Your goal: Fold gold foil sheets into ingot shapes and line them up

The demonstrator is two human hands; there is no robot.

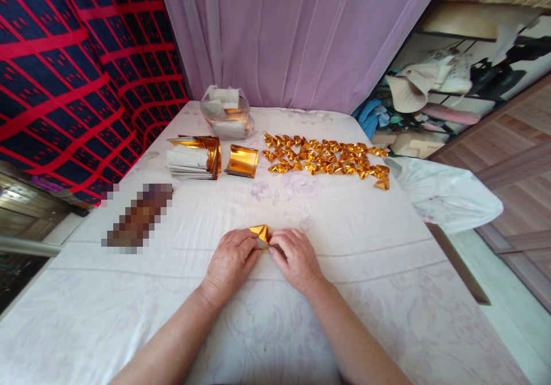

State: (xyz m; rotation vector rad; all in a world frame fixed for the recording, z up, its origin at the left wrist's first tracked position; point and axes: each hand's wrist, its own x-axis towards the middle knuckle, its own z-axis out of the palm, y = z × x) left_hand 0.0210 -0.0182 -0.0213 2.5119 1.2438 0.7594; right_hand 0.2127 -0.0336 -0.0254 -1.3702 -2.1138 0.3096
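Between my hands, just above the tablecloth, is a sheet of gold foil paper, partly folded, with a pale underside showing at its lower edge. My left hand grips its left side with fingers closed. On the right side, my right hand pinches the paper's corner between thumb and fingers. Beyond my hands lie several folded gold paper pieces in rows. To their left rests a small stack of gold foil sheets, and beside it a larger stack of white-backed gold sheets.
A clear plastic bag of more sheets stands at the table's back. A blurred-out brown object lies at the left. Past the table's right edge are a white bag and a shelf with a hat. A purple curtain hangs behind.
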